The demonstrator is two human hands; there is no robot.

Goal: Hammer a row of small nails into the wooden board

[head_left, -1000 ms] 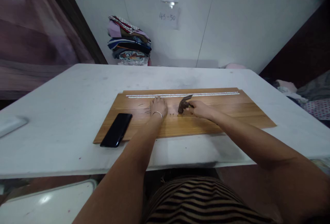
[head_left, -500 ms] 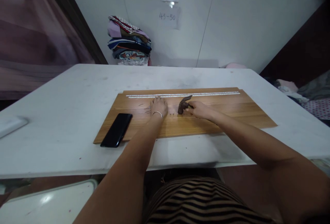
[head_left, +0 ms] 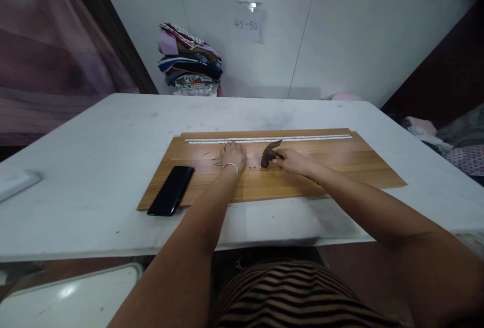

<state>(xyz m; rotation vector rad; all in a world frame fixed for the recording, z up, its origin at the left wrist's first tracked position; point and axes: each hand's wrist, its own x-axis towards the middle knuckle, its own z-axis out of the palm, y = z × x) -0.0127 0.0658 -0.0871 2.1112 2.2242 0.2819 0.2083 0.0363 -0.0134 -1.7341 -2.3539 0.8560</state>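
Observation:
My right hand (head_left: 292, 160) is wrapped round the handle of a claw hammer (head_left: 267, 157). The hammer's head points down at the wooden board (head_left: 363, 161), its claw up and to the right. Its face is down at a small nail head on the board, beside a short row of nail heads (head_left: 252, 168). My left hand (head_left: 233, 155) lies flat on the board, fingers stretched forward, with a bracelet at the wrist. Several loose nails (head_left: 216, 161) lie just left of it. Two white measuring strips (head_left: 302, 138) run along the board's far side.
A black phone (head_left: 171, 191) lies over the board's near left corner. The board rests on a white table (head_left: 94, 167). Folded clothes (head_left: 191, 61) are stacked behind the table against the wall. A white stool (head_left: 71, 292) is below at the left.

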